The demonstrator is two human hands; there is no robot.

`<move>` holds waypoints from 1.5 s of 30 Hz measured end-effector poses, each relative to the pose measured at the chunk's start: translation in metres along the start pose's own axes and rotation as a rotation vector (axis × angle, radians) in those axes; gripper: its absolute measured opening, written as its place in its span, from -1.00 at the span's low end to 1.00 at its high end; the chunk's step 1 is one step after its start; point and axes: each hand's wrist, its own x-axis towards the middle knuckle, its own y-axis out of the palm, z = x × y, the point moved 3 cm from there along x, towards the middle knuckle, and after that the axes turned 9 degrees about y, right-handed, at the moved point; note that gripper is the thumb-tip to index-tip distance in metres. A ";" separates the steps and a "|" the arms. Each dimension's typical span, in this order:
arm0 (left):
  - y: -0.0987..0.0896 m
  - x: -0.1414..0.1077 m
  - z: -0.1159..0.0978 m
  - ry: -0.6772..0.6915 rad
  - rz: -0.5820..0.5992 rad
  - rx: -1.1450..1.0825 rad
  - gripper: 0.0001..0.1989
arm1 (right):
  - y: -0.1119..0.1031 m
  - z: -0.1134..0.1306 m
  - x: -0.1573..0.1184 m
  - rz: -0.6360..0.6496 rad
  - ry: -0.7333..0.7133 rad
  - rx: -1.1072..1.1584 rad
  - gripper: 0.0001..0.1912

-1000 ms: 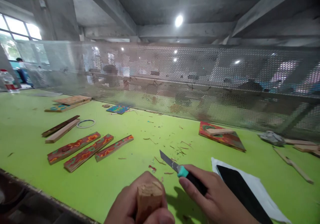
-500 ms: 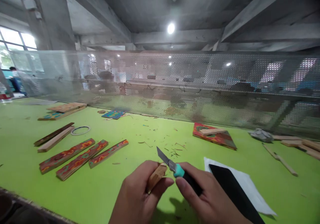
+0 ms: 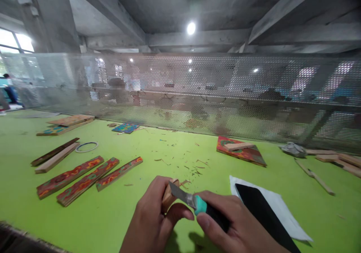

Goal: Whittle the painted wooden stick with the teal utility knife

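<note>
Between the fingers and thumb of my left hand (image 3: 153, 215) is a small wooden block (image 3: 169, 197), its lower part hidden by the hand. My right hand (image 3: 225, 219) is wrapped round a utility knife (image 3: 200, 204) with a black and teal handle. The knife's bare blade points to the left and lies against the upper end of the block, as far as I can see. Thin wood shavings (image 3: 194, 169) are scattered on the green table (image 3: 113, 223) beyond both hands.
Painted wooden strips (image 3: 87, 179) and a roll of tape (image 3: 86, 147) lie to the left. A red painted board (image 3: 242, 156) carries a plain stick. At right are a black phone (image 3: 259, 211) on white paper (image 3: 293, 223) and a crumpled grey cloth (image 3: 293, 150). A perforated metal screen (image 3: 175, 95) runs behind.
The knife blade has come down and left onto the block's end, where it was raised above it before. The block has tilted slightly in my left hand. The view has shifted a little.
</note>
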 end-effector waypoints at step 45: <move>0.000 -0.009 0.005 0.329 0.094 0.137 -0.54 | -0.004 -0.003 -0.004 0.110 -0.053 0.024 -0.47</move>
